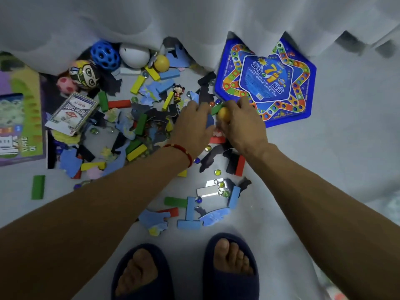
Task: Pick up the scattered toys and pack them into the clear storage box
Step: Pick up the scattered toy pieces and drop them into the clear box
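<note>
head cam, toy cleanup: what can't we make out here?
- Clear storage box: not in the head view.
- Toys along the top: partly hidden under the white curtain.
- Right hand palm side: hidden by its back; only the yellow ball peeks out.
- Purple box: cut by left edge.

Toys [138, 124] crowd the floor; bare floor [346, 148] lies open rightward.

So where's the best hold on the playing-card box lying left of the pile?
Pinch the playing-card box across its long side edges, coming from above. It lies flat, face up, tilted over other pieces, so both long sides look exposed; its lower end seems open, so keep it level.
</note>
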Demonstrator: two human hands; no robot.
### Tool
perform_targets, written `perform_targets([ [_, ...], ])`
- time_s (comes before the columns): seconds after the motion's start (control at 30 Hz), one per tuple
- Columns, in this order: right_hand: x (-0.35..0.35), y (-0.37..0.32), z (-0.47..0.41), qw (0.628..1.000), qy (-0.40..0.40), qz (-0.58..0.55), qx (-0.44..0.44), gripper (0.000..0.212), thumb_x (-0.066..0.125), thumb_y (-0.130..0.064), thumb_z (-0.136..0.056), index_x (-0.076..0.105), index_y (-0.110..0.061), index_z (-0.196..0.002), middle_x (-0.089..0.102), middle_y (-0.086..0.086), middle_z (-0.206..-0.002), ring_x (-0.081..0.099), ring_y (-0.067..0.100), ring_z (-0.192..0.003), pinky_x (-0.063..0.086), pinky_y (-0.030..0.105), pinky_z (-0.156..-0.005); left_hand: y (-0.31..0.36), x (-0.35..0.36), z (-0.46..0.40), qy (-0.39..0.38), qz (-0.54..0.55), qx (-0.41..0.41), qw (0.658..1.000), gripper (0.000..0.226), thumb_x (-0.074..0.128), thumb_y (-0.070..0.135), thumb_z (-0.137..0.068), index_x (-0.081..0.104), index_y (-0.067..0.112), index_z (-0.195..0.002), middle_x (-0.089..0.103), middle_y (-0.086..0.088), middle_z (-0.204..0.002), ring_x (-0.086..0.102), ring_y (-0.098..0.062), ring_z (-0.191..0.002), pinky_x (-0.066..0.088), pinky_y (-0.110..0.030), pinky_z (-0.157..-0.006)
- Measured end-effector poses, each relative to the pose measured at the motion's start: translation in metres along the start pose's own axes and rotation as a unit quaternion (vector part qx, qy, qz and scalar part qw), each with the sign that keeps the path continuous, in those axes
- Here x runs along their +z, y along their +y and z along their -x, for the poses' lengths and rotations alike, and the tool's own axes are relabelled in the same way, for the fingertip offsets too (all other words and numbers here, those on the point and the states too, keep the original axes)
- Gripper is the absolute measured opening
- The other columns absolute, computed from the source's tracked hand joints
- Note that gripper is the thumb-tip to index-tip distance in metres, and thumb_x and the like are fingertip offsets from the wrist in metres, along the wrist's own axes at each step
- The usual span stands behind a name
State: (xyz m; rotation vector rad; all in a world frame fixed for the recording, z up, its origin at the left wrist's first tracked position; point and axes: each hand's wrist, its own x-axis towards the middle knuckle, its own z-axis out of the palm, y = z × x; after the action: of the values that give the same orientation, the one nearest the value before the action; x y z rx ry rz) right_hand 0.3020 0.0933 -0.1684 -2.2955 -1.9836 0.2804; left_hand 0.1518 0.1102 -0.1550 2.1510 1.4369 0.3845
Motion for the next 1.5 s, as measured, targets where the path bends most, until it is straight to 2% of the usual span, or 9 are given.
perform_targets([
  [0.2, -0.040, -0.018, 0.032, 0.937, 0.049, -0.329, 0.111, 0.032, 0.063, -0.036, -0.092, 0.059, -0.017, -0.118, 0.059, 0.001, -0.110, 0.058, 0.017, -0.096, 0.047, 0.024, -0.073, 0.022, -0.048, 0.030, 0.025, 0.341, -0.271, 0.900, 0.021, 0.066, 0.034, -0.085, 0.060, 0.018, -0.096, 0.063, -0.006, -0.091, 0.061, -0.018, -0.064, 0.052, -0.028, -0.055],
  [0.3, -0.094, -0.048, 0.088, 0.658, -0.025, -0.697, 0.286, 0.019, 0.060, -0.024, -0.095, 0.063, -0.011, -0.109, 0.067, 0.012, -0.097, 0.067, 0.018, -0.072, 0.051, 0.026, -0.051, 0.059, -0.095, 0.054, -0.010, 0.522, -0.354, 0.776, 0.018, 0.056, 0.027, -0.090, 0.064, 0.012, -0.097, 0.052, -0.008, -0.089, 0.053, -0.015, -0.053, 0.049, -0.026, -0.050],
  [0.4, -0.154, -0.056, 0.154, 0.385, -0.073, -0.877, 0.277, 0.031, 0.047, -0.015, -0.093, 0.058, -0.007, -0.121, 0.060, 0.017, -0.095, 0.058, 0.021, -0.062, 0.048, 0.026, -0.050, 0.113, -0.138, 0.084, -0.050, 0.578, -0.328, 0.745, 0.022, 0.050, 0.025, -0.092, 0.062, 0.007, -0.099, 0.046, -0.009, -0.089, 0.047, -0.017, -0.058, 0.046, -0.027, -0.052],
  [0.5, -0.210, -0.032, 0.217, 0.260, -0.056, -0.928, 0.261, 0.042, 0.045, -0.018, -0.084, 0.057, -0.005, -0.123, 0.057, 0.021, -0.109, 0.058, 0.026, -0.076, 0.042, 0.025, -0.059, 0.177, -0.167, 0.104, -0.149, 0.569, -0.298, 0.752, 0.033, 0.047, 0.030, -0.094, 0.063, 0.003, -0.104, 0.052, -0.015, -0.088, 0.050, -0.023, -0.062, 0.052, -0.031, -0.063],
  [0.77, -0.278, 0.109, 0.357, 0.246, 0.200, -0.855, 0.410, 0.036, 0.055, -0.030, -0.079, 0.054, -0.008, -0.107, 0.056, 0.016, -0.118, 0.058, 0.035, -0.098, 0.053, 0.046, -0.085, 0.341, -0.179, 0.135, -0.381, 0.453, -0.179, 0.786, 0.017, 0.061, 0.023, -0.090, 0.058, 0.010, -0.101, 0.050, -0.009, -0.128, 0.060, -0.031, -0.097, 0.058, -0.046, -0.082],
  [0.9, -0.278, 0.149, 0.379, 0.248, 0.240, -0.822, 0.454, 0.074, 0.054, -0.034, -0.074, 0.045, -0.001, -0.140, 0.050, 0.020, -0.142, 0.052, 0.040, -0.126, 0.040, 0.058, -0.101, 0.385, -0.177, 0.146, -0.363, 0.410, -0.180, 0.817, 0.024, 0.060, 0.019, -0.090, 0.057, 0.007, -0.110, 0.048, -0.017, -0.127, 0.053, -0.035, -0.117, 0.059, -0.042, -0.079],
  [1.03, -0.282, 0.154, 0.381, 0.282, 0.259, -0.800, 0.462, 0.065, 0.052, -0.032, -0.084, 0.045, 0.003, -0.138, 0.045, 0.029, -0.138, 0.044, 0.044, -0.131, 0.038, 0.055, -0.108, 0.374, -0.177, 0.151, -0.317, 0.375, -0.190, 0.850, 0.026, 0.062, 0.019, -0.087, 0.058, 0.007, -0.111, 0.050, -0.026, -0.124, 0.061, -0.037, -0.103, 0.059, -0.043, -0.081],
  [1.33, -0.279, 0.084, 0.321, 0.461, 0.082, -0.791, 0.393, 0.040, 0.049, -0.028, -0.090, 0.067, -0.006, -0.119, 0.059, 0.016, -0.124, 0.060, 0.027, -0.114, 0.052, 0.042, -0.096, 0.226, -0.254, 0.116, -0.155, 0.309, -0.261, 0.901, 0.026, 0.059, 0.024, -0.088, 0.058, 0.009, -0.109, 0.056, -0.015, -0.102, 0.059, -0.030, -0.083, 0.057, -0.043, -0.079],
  [1.5, -0.256, -0.004, 0.241, 0.591, -0.095, -0.734, 0.319, 0.029, 0.052, -0.022, -0.093, 0.068, -0.008, -0.113, 0.065, 0.012, -0.107, 0.064, 0.026, -0.095, 0.053, 0.042, -0.094, 0.126, -0.276, 0.137, -0.032, 0.312, -0.311, 0.897, 0.009, 0.056, 0.017, -0.089, 0.056, 0.008, -0.091, 0.050, -0.010, -0.076, 0.046, -0.019, -0.051, 0.048, -0.026, -0.048],
])
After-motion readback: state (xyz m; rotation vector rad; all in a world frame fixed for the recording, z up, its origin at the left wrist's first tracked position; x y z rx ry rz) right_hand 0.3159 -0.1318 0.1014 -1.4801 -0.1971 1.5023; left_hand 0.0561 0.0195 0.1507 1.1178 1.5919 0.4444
